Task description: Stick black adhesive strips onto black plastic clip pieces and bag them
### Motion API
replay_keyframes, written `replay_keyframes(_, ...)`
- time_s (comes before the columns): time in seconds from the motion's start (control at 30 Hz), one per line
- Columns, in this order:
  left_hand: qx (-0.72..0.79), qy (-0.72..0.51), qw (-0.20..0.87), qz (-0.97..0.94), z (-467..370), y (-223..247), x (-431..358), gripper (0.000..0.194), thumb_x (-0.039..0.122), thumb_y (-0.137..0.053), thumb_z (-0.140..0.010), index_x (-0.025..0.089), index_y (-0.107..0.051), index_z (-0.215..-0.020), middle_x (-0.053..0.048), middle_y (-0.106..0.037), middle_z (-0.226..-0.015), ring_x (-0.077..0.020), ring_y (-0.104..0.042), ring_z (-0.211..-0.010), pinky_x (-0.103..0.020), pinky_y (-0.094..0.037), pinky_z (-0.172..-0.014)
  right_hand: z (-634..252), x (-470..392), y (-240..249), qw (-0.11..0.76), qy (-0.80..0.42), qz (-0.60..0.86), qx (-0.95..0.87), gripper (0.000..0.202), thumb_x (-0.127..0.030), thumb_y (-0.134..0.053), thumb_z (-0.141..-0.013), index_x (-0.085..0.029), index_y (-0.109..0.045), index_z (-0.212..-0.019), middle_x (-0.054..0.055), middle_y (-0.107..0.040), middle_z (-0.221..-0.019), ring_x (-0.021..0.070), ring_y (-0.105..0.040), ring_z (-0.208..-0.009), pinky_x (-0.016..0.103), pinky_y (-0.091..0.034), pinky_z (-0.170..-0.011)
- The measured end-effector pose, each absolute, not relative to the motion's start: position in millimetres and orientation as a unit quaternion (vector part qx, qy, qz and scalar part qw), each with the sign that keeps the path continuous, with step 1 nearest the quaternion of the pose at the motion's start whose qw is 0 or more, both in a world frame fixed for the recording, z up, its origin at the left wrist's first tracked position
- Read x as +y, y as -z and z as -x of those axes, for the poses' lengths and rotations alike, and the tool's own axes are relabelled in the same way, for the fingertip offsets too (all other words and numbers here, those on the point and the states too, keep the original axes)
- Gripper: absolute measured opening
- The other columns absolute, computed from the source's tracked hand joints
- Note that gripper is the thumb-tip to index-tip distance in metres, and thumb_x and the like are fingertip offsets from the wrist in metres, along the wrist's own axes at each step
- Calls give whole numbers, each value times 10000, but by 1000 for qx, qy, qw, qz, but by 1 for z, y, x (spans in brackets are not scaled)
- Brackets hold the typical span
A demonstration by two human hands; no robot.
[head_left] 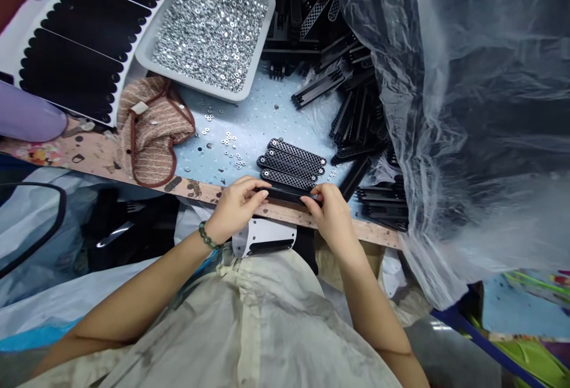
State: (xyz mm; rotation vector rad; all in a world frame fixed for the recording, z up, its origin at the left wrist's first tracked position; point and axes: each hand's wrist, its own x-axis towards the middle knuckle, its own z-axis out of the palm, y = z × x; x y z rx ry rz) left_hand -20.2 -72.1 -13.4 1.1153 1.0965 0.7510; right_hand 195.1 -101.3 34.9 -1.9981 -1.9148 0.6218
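Note:
A long black bar (287, 194) lies along the table's front edge, pinched at its two ends. My left hand (243, 201) has thumb and fingers closed on its left end; my right hand (327, 207) grips the right end the same way. Directly behind it sit several black bars with a diamond-mesh face (294, 165), side by side, with small silver washers at their ends. Loose washers (229, 138) are scattered to the left of these bars. On my lap, a curled white sheet with a black strip (271, 238) shows below the table edge.
A grey tray (256, 70) full of silver washers stands at the back. Sheets of black stickers (75, 70) and a striped brown cloth (154, 132) are on the left. Piled black bars (356, 114) and a large clear plastic bag (445, 109) take up the right.

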Motion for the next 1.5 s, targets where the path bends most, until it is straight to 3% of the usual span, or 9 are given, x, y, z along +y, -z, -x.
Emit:
replay_keyframes(0.17,492,-325,614,-526,22,15,-74,265,363,-550,-873,147,-652,-986,-69,-575,-1010,-139,-672,-737,-282,-598,-721,-208,-105,-32,212,-292,697,-620,97,-242,-607,-828,-208,-542,-891,-3,-567,-769,132,-537,-657,267,-447,-650)
replay_keyframes(0.27,518,-314,429,-670,22,10,-82,279,295,-499,-909,159,-638,-1109,-106,-600,-1062,-183,-650,-835,-347,-570,-776,-205,-108,-34,224,-254,696,-633,68,-227,-598,-830,-208,-547,-870,2,-575,-783,139,-550,-685,273,-449,-673)
replay_keyframes(0.37,447,-280,225,-819,17,6,-94,364,175,-459,-913,179,-570,-1260,-125,-613,-1175,-247,-579,-1056,-423,-489,-918,-199,-109,-37,210,-227,696,-648,27,-230,-565,-850,-211,-550,-862,15,-573,-798,155,-549,-711,292,-451,-688)
replay_keyframes(0.57,372,-193,142,-897,3,6,-110,493,105,-397,-920,140,-407,-1411,-81,-516,-1383,-229,-447,-1271,-401,-324,-1109,-202,-108,-43,244,-312,699,-595,61,-261,-560,-848,-202,-568,-862,28,-608,-807,161,-568,-738,303,-468,-705)
replay_keyframes(0.67,375,-196,137,-896,2,8,-109,492,106,-388,-924,133,-401,-1416,-83,-528,-1372,-216,-456,-1266,-391,-292,-1134,-207,-107,-45,268,-377,696,-549,115,-298,-601,-820,-196,-574,-863,24,-624,-808,151,-579,-726,278,-471,-669)
replay_keyframes(1.03,381,-201,130,-893,-3,9,-107,445,99,-403,-918,129,-469,-1357,-102,-566,-1319,-249,-503,-1195,-442,-332,-1104,-205,-102,-44,150,-262,729,-615,134,-238,-617,-808,-206,-489,-835,5,-558,-813,142,-542,-694,274,-422,-666)
replay_keyframes(1.2,396,-230,246,-854,14,-10,-109,436,139,-441,-902,139,-448,-1338,-125,-517,-1346,-247,-470,-1242,-419,-358,-1093,-211,-110,-41,138,-152,739,-642,241,-362,-636,-816,-218,-467,-910,29,-508,-886,171,-507,-750,298,-410,-651)
replay_keyframes(1.33,484,-203,398,-753,50,-11,-131,254,284,-492,-903,151,-540,-1115,-104,-616,-1057,-204,-595,-988,-337,-501,-867,-201,-138,-40,240,-104,684,-681,110,-282,-576,-870,-227,-489,-832,9,-511,-721,161,-494,-647,305,-422,-610)
replay_keyframes(1.5,480,-74,496,-720,58,12,-158,186,365,-582,-847,188,-592,-903,-30,-624,-834,-168,-595,-756,-265,-464,-661,-173,-176,-20,232,-265,571,-741,70,-217,-524,-898,-223,-587,-867,35,-625,-742,164,-589,-684,311,-493,-629)
